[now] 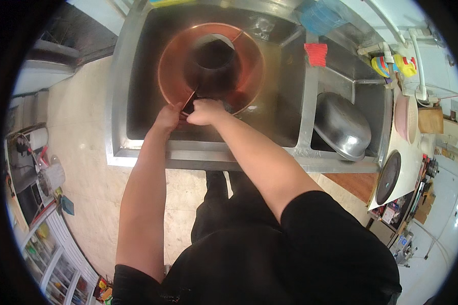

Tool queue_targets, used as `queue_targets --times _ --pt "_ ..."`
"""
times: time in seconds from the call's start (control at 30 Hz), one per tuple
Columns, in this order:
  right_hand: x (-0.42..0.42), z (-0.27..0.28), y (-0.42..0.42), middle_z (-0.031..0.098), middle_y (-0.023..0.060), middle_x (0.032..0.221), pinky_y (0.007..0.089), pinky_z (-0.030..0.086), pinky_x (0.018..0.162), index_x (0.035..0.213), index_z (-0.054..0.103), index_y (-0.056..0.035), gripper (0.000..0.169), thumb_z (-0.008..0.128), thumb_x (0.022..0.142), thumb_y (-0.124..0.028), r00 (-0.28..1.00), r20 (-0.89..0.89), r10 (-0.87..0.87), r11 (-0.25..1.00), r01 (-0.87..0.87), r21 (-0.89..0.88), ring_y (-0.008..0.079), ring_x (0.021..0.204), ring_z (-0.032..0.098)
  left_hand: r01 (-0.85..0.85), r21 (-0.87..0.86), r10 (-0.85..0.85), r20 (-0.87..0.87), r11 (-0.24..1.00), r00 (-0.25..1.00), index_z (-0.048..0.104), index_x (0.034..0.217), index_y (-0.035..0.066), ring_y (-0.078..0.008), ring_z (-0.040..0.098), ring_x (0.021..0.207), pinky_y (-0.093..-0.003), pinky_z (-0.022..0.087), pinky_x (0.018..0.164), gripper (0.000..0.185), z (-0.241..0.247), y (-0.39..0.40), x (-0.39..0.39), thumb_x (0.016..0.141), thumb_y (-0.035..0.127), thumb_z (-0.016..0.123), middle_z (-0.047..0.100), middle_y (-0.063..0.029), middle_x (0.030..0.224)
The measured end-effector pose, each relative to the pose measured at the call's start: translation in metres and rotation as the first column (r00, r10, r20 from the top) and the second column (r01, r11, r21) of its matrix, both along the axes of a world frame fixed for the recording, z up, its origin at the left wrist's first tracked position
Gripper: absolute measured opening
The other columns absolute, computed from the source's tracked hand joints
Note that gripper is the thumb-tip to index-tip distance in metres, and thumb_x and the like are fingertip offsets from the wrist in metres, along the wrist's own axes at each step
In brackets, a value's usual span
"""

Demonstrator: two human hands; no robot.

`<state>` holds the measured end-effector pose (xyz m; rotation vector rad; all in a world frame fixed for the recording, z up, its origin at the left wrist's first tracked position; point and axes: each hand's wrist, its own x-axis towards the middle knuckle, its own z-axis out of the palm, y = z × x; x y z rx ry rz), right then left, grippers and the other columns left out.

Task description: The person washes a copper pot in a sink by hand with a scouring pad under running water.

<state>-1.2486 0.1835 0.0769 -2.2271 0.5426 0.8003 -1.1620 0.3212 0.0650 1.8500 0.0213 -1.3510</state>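
Observation:
A wide round copper pot with a dark central funnel, open at its top, sits in the large left basin of a stainless steel sink. My left hand grips the pot's near rim at its left side, beside a thin copper-coloured edge that slants inward. Just right of it, my right hand is bent over the near inner wall with its fingers curled. Something dark and rough shows by the right hand; its kind and whether it is held cannot be told. Murky water lies around the pot.
A metal bowl leans tilted in the smaller right basin. A red cloth hangs over the divider, near a blue translucent container. Pipes and yellow packages are at the upper right. A pink basket and dark round lid rest on the right counter.

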Motion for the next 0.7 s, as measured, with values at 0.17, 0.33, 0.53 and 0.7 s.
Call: queue_targets --times 0.17,0.33,0.53,0.7 --pt "-0.034 -0.01 0.002 0.058 0.0236 0.131 0.0359 0.042 0.103 0.134 0.056 -0.003 0.076 0.064 0.066 -0.036 0.874 0.214 -0.437 0.881 0.367 0.3 0.033 0.125 0.055 0.031 -0.015 -0.031 0.018 0.999 0.999 0.059 0.103 0.004 -0.0159 0.07 0.074 -0.027 0.044 0.052 0.04 -0.007 0.002 -0.003 0.105 0.037 0.038 0.073 -0.0101 0.087" --pt "0.002 -0.012 -0.001 0.059 0.024 0.13 0.0371 0.042 0.103 0.134 0.055 -0.0021 0.075 0.06 0.068 -0.037 0.952 -0.058 -0.3 0.949 0.304 0.086 0.0351 0.123 0.056 0.087 0.008 -0.088 0.032 0.996 0.996 0.059 0.103 0.003 -0.0184 0.071 0.076 -0.0274 0.044 0.051 0.042 -0.014 -0.002 0.002 0.105 0.039 0.036 0.073 -0.0117 0.088" --pt "-0.042 -0.038 -0.006 0.056 0.0198 0.135 0.0412 0.04 0.105 0.133 0.057 -0.0063 0.058 0.039 0.09 -0.04 0.915 0.282 -0.29 0.928 0.197 0.315 0.0343 0.126 0.054 0.069 -0.007 -0.068 0.042 0.998 0.997 0.058 0.103 0.002 -0.0197 0.072 0.073 -0.0277 0.044 0.05 0.042 -0.015 -0.005 -0.006 0.104 0.037 0.037 0.072 -0.0128 0.086" --pt "-0.038 -0.037 -0.029 0.042 0.0077 0.152 0.0499 0.03 0.113 0.144 0.048 -0.0165 0.064 0.026 0.098 -0.056 0.956 0.083 0.28 0.959 -0.283 0.02 0.0276 0.139 0.04 0.124 0.09 -0.146 0.32 0.988 0.936 0.062 0.093 -0.002 -0.0234 0.072 0.072 -0.0359 0.051 0.056 0.046 -0.01 -0.002 0.0 0.102 0.037 0.04 0.071 -0.0159 0.077"
